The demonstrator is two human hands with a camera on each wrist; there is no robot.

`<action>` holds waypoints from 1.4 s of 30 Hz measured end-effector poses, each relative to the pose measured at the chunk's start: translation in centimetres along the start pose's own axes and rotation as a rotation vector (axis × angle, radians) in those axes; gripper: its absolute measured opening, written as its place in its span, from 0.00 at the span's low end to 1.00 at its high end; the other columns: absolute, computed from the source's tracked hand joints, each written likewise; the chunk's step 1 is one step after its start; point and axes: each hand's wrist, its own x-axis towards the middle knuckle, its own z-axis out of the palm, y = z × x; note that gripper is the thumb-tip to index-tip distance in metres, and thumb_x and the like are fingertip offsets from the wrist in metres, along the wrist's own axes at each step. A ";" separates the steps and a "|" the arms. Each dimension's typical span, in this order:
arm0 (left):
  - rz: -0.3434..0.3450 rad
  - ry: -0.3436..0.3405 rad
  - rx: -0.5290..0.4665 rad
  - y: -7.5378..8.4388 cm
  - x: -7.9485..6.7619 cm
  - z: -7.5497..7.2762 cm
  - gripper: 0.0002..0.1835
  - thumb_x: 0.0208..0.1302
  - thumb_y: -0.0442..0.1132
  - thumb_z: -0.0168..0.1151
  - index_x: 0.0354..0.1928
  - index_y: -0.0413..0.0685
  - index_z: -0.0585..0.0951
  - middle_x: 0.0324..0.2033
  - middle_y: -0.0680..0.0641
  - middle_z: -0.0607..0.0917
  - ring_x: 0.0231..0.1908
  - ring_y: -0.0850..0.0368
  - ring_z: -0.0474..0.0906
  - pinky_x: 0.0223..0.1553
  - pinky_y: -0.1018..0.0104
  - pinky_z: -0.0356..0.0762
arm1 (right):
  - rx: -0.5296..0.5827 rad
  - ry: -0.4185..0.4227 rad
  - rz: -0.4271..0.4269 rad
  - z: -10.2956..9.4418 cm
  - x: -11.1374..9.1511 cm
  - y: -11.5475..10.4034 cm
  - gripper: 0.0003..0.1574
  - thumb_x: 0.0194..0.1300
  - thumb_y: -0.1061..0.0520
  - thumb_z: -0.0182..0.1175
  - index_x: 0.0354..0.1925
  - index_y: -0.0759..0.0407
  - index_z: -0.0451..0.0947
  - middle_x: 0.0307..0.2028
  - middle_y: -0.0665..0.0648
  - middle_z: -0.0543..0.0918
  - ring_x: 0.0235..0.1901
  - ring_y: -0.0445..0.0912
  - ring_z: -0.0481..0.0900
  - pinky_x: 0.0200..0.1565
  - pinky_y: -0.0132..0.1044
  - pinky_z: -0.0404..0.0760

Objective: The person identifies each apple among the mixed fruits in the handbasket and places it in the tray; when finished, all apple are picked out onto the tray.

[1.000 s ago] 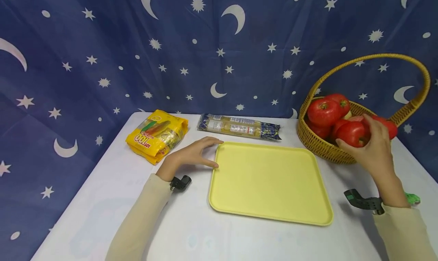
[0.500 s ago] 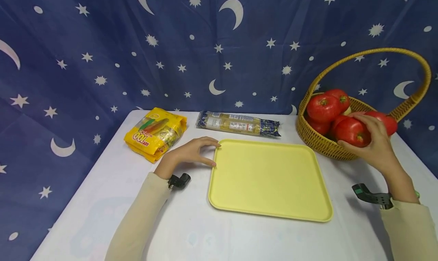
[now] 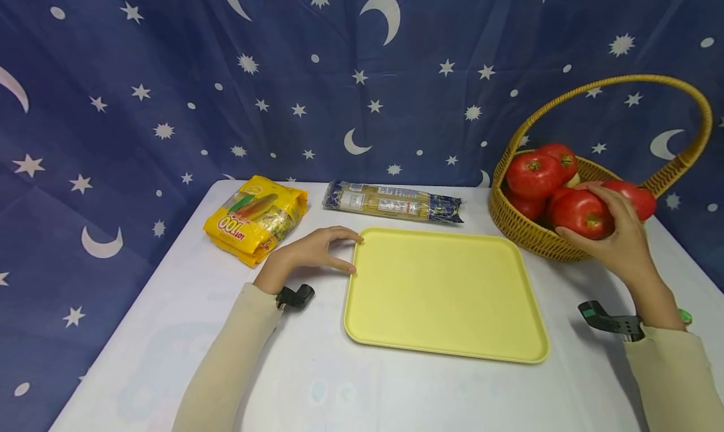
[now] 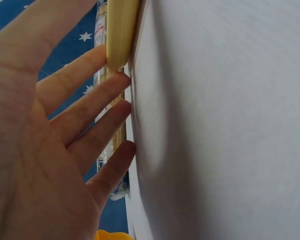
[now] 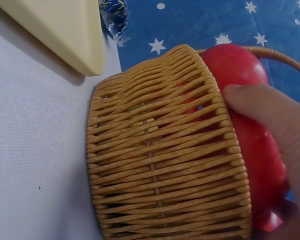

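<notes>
My right hand (image 3: 616,234) grips a red apple (image 3: 579,215) at the near side of the wicker basket (image 3: 526,234), thumb on its left and fingers over its top right. In the right wrist view the thumb presses on the apple (image 5: 257,160), just above the basket's rim. Several other red apples (image 3: 533,175) are heaped in the basket. My left hand (image 3: 311,249) lies at the upper left corner of a yellow tray (image 3: 447,293), its fingers spread and relaxed. In the left wrist view, fingertips touch the tray's edge (image 4: 120,40).
Behind the tray lies a clear packet of spaghetti (image 3: 390,202) with dark blue ends. A yellow bag (image 3: 257,218) stands at the back left of the white table (image 3: 317,388). Part of a green thing (image 3: 685,316) shows beside my right wrist. The basket's tall handle (image 3: 611,80) arches over the apples.
My right hand has settled round the apple, which has turned so that its dimpled end shows toward the lower right. The left hand stays at the tray. The head view has tilted slightly down.
</notes>
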 end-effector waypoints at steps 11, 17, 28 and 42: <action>-0.002 0.007 -0.020 -0.5 -0.4 0.3 0.36 0.54 0.50 0.75 0.65 0.53 0.74 0.67 0.49 0.72 0.70 0.50 0.61 0.72 0.53 0.56 | -0.015 0.084 0.008 0.7 0.1 -0.7 0.50 0.51 0.59 0.75 0.70 0.43 0.66 0.66 0.47 0.70 0.67 0.38 0.60 0.69 0.42 0.58; 0.009 0.004 -0.016 -0.4 -0.3 0.2 0.37 0.54 0.51 0.75 0.65 0.53 0.74 0.67 0.49 0.72 0.70 0.50 0.61 0.72 0.53 0.56 | -0.027 0.119 0.096 0.9 0.0 -1.0 0.49 0.53 0.56 0.74 0.70 0.45 0.66 0.67 0.59 0.70 0.68 0.50 0.62 0.69 0.56 0.60; -0.003 -0.001 -0.055 -0.3 -0.1 0.4 0.36 0.53 0.50 0.75 0.65 0.53 0.74 0.66 0.50 0.72 0.69 0.51 0.62 0.72 0.53 0.57 | -0.038 0.127 0.173 0.4 -0.4 -1.9 0.48 0.55 0.54 0.73 0.71 0.49 0.64 0.68 0.62 0.67 0.67 0.59 0.61 0.67 0.61 0.63; 0.006 0.002 -0.055 -0.4 -0.2 0.3 0.36 0.53 0.50 0.75 0.65 0.54 0.74 0.66 0.50 0.72 0.70 0.51 0.61 0.72 0.52 0.57 | -0.036 0.141 0.091 0.3 -0.3 -4.3 0.49 0.51 0.54 0.75 0.70 0.49 0.67 0.66 0.60 0.70 0.67 0.54 0.63 0.67 0.38 0.64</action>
